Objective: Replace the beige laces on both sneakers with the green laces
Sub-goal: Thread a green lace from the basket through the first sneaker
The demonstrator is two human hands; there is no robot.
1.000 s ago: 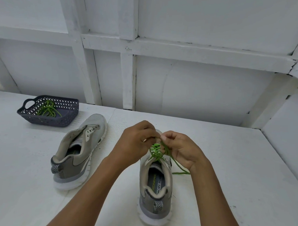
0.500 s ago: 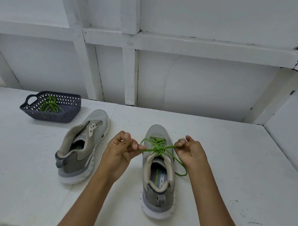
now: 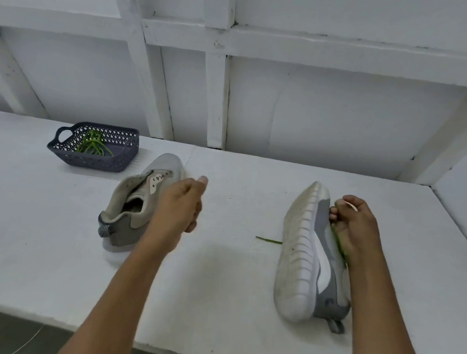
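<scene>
**Hand state.** The right hand (image 3: 354,225) grips the laced sneaker (image 3: 301,249), with its fingers curled over the upper at the lacing. The left hand (image 3: 178,209) holds nothing. Its fingers are loosely curled just beside the bare sneaker (image 3: 135,199), and contact cannot be confirmed.

**Hazards.**
- The laced sneaker lies tipped on its side. If it is set down this way, the fitted green lace (image 3: 339,243) may be trapped under the upper.
- One lace end (image 3: 268,240) trails from under the sole at 9 o'clock. Dragging the sneaker may pull it and loosen the lacing.
- If the left hand takes only the soft collar, the bare sneaker may fold or roll.

**Appearance and location.**
- The laced sneaker is at 3 o'clock on the table (image 3: 222,283), with its ribbed white sole facing 9 o'clock and its grey side panel uppermost.
- The bare sneaker is at 10 o'clock. It is grey-beige, stands upright with its tongue open, and shows no lace in its eyelets.
- Farther out at 10 o'clock, the dark basket (image 3: 67,156) holds the spare green lace (image 3: 93,145) in a loose coil.
</scene>
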